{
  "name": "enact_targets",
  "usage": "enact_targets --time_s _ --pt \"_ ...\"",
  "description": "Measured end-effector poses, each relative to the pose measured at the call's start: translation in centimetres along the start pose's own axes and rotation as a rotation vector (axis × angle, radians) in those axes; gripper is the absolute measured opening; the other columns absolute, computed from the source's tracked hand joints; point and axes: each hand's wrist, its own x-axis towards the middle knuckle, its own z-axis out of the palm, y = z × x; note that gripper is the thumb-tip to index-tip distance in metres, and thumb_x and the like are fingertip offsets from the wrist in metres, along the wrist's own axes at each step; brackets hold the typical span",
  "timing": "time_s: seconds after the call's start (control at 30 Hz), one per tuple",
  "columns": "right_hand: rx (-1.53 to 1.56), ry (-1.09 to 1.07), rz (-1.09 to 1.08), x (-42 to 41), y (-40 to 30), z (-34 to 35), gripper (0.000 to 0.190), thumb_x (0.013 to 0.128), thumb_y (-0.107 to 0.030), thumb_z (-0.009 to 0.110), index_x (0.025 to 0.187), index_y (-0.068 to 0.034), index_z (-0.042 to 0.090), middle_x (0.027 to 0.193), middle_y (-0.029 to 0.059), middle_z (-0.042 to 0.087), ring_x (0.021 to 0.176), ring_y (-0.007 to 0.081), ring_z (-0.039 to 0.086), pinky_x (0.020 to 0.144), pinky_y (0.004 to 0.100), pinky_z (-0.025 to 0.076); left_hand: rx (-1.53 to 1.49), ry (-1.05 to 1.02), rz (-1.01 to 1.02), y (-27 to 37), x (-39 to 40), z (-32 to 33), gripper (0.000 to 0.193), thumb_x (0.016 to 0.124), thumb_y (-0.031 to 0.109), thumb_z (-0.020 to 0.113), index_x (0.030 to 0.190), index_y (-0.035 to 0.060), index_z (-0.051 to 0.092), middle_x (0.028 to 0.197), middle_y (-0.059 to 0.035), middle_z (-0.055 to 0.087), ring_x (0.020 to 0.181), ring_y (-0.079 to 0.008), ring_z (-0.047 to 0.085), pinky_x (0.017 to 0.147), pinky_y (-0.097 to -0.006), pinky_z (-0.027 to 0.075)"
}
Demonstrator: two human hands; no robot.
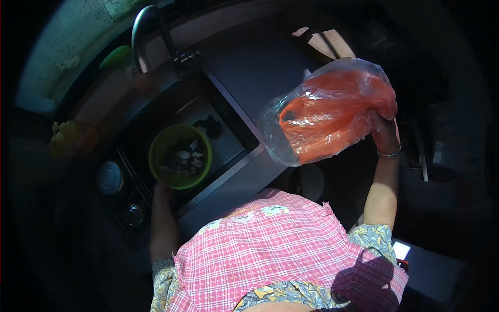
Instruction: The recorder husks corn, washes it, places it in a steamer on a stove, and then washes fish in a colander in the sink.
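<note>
A clear plastic bag with a red-orange plastic bag inside it [327, 117] is held up on the right, over the counter's edge. My right hand [385, 130] grips its far right end; the fingers are partly covered by the plastic. My left hand [161, 191] is at the near left rim of a yellow-green plastic basket [208, 156] in the sink. Shadow hides most of its fingers, so its hold on the rim is unclear. Several small pale and dark pieces [191, 158] lie in the basket. A dark clump [210, 125] rests on the sink floor beside it.
A curved metal faucet [136, 39] rises behind the sink [237, 160]. A green object [117, 57] stands beside it. At left are a round metal lid [110, 178] and a yellow bag [64, 134]. A pale board-like object [333, 43] lies at the counter's far right.
</note>
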Motion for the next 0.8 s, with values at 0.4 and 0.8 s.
enact_targets --time_s 0.4,0.8 --pt "-0.359 0.431 0.403 -15.5 15.1 -14.8 0.033 0.072 -0.007 0.060 0.104 -0.001 0.053 0.092 0.0012 0.058 0.077 0.0111 0.057 0.067 0.0243 0.047 0.246 -0.210 -0.069 2.5 -2.8 2.6 0.026 0.085 0.024 0.050 0.109 0.0135 0.049 0.103 -0.0043 0.055 0.096 -0.0167 0.053 0.079 -0.0343 0.046" --pt "-0.717 0.107 0.200 0.8 15.1 -1.4 0.035 0.078 -0.022 0.061 0.106 0.000 0.055 0.090 0.0092 0.060 0.083 0.0146 0.057 0.075 0.0268 0.045 0.368 0.012 0.329 5.0 -11.6 10.7 0.032 0.076 0.011 0.052 0.107 0.0041 0.049 0.094 -0.0062 0.056 0.081 -0.0172 0.056 0.065 -0.0298 0.047"
